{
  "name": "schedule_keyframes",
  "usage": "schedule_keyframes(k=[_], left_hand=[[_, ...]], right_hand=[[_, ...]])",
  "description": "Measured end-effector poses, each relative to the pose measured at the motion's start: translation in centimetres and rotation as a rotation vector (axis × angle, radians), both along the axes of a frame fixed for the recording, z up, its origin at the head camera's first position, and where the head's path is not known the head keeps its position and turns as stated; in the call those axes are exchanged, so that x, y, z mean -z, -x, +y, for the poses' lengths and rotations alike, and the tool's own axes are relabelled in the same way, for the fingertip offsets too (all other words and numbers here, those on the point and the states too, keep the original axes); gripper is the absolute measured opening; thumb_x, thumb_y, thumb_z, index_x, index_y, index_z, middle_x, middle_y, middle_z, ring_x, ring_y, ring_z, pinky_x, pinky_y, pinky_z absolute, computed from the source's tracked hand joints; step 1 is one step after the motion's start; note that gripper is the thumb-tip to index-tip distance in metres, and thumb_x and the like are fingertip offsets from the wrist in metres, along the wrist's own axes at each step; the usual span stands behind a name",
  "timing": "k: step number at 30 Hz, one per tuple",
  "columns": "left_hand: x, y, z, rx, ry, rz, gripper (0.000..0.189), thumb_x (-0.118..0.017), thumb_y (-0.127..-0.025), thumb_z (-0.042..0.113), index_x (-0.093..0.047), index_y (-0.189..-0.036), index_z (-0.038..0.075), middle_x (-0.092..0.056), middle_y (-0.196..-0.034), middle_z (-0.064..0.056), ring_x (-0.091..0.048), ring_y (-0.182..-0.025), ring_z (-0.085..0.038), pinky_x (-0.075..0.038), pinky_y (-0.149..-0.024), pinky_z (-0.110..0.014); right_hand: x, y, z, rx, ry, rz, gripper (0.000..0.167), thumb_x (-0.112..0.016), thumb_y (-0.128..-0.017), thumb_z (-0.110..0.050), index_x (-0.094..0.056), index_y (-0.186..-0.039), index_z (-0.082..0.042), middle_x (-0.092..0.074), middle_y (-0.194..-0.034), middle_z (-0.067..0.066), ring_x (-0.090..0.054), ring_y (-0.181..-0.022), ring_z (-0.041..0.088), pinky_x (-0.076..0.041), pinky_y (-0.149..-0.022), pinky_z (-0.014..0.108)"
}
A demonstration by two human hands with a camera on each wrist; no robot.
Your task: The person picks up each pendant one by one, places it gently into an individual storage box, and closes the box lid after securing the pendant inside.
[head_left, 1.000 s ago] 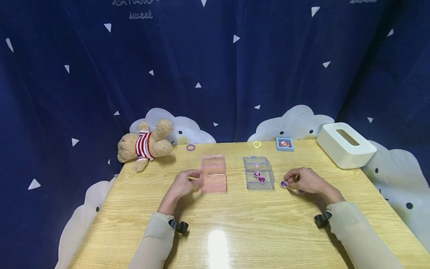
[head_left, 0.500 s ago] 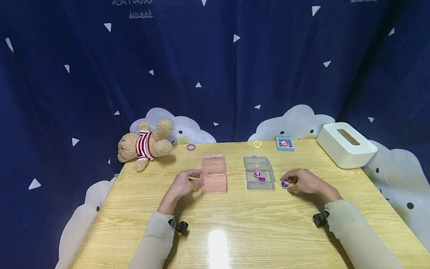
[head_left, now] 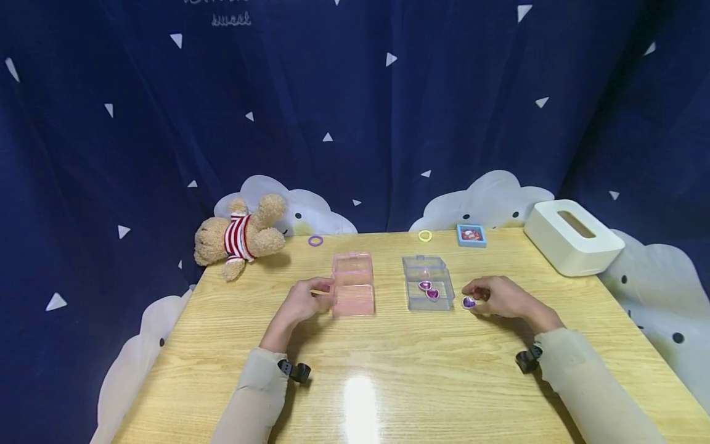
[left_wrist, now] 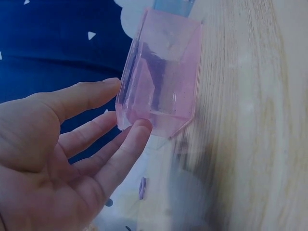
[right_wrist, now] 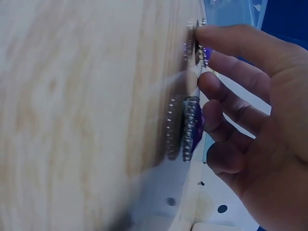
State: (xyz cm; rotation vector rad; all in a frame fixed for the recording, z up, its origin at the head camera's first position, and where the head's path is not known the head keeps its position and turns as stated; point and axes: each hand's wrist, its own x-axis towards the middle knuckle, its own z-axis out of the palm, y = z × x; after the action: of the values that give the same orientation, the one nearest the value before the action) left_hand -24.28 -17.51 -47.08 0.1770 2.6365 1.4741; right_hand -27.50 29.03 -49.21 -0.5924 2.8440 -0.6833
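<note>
At mid-left of the frame, a teddy bear point(head_left: 240, 237) lies well apart from both hands. Left of centre, the left hand point(head_left: 302, 302) has its fingers extended and spread, tips touching the left edge of the pink box point(head_left: 353, 301); uneven pressure there could slide or turn this light-looking container. Right of centre, the clear box point(head_left: 416, 305) stands with its lid folded back and two magenta gems point(head_left: 432, 294) inside; a knock against its right wall could shift it. Just right of that wall, the purple gem point(head_left: 468, 303) sits narrowly pinched between thumb and index finger of the right hand point(head_left: 501, 298). The beaded rim likely gives little purchase, so the gem could slip or rotate. Farther right, a second purple gem point(right_wrist: 193, 127) lies under the curled remaining fingers, contact unclear; lowering them could displace it.
</note>
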Motion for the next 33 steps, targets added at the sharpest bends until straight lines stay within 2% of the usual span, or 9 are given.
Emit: schedule_keyframes(k=[3,7,14,16,21,28,33], left_hand=[[0.0,0.0,0.0,0.002,-0.004,-0.007,0.044,-0.074,-0.087,0.009,-0.065,-0.130,0.002,-0.069,-0.120,-0.021,-0.070,-0.099,-0.033,-0.057,-0.080,-0.034],[0.0,-0.1,-0.1,0.004,-0.004,-0.016,0.044,-0.073,-0.088,0.009,-0.064,-0.131,0.002,-0.068,-0.121,-0.021,-0.070,-0.101,-0.033,-0.057,-0.082,-0.035],[-0.2,-0.2,0.0,-0.001,-0.007,-0.013,0.043,-0.072,-0.088,0.008,-0.064,-0.130,0.002,-0.069,-0.121,-0.021,-0.070,-0.100,-0.033,-0.056,-0.080,-0.035],[-0.2,-0.2,0.0,-0.002,-0.008,-0.010,0.044,-0.073,-0.088,0.008,-0.064,-0.130,0.002,-0.069,-0.120,-0.021,-0.070,-0.100,-0.033,-0.056,-0.081,-0.035],[0.0,-0.1,0.0,-0.004,-0.015,-0.012,0.044,-0.074,-0.087,0.009,-0.064,-0.130,0.002,-0.069,-0.120,-0.021,-0.070,-0.100,-0.033,-0.057,-0.081,-0.034],[0.1,0.0,-0.1,0.003,-0.021,-0.003,0.044,-0.074,-0.087,0.007,-0.065,-0.129,0.001,-0.070,-0.118,-0.021,-0.071,-0.099,-0.033,-0.057,-0.078,-0.033],[0.1,0.1,-0.1,0.000,-0.010,-0.007,0.044,-0.073,-0.087,0.007,-0.065,-0.129,0.002,-0.070,-0.117,-0.020,-0.071,-0.099,-0.032,-0.056,-0.078,-0.032]], right_hand=[[-0.1,-0.1,-0.1,-0.003,0.004,-0.015,0.035,-0.084,-0.079,-0.021,-0.074,-0.111,-0.015,-0.068,-0.097,-0.003,-0.058,-0.087,0.013,-0.049,-0.072,0.025],[-0.2,-0.2,-0.1,-0.027,-0.008,0.008,0.030,-0.084,-0.078,-0.021,-0.075,-0.106,-0.017,-0.069,-0.098,-0.003,-0.061,-0.088,0.012,-0.051,-0.076,0.028],[0.0,-0.2,-0.3,-0.029,-0.037,0.052,0.026,-0.085,-0.077,-0.027,-0.075,-0.100,-0.020,-0.068,-0.093,-0.007,-0.060,-0.084,0.009,-0.051,-0.075,0.027],[-0.1,-0.2,-0.3,-0.026,-0.028,0.050,0.026,-0.084,-0.078,-0.027,-0.074,-0.100,-0.018,-0.069,-0.092,-0.006,-0.060,-0.082,0.009,-0.050,-0.071,0.026],[-0.1,0.0,-0.2,0.037,0.032,-0.017,0.027,-0.083,-0.079,-0.023,-0.073,-0.102,-0.015,-0.070,-0.090,-0.003,-0.058,-0.074,0.010,-0.049,-0.059,0.024],[-0.4,0.0,0.3,0.053,0.061,-0.017,0.026,-0.081,-0.082,-0.026,-0.073,-0.105,-0.015,-0.070,-0.090,-0.004,-0.061,-0.081,0.011,-0.051,-0.067,0.023],[-1.2,0.1,0.4,0.080,0.076,-0.019,0.028,-0.079,-0.084,-0.027,-0.072,-0.108,-0.014,-0.069,-0.089,-0.003,-0.058,-0.079,0.013,-0.048,-0.066,0.024]])
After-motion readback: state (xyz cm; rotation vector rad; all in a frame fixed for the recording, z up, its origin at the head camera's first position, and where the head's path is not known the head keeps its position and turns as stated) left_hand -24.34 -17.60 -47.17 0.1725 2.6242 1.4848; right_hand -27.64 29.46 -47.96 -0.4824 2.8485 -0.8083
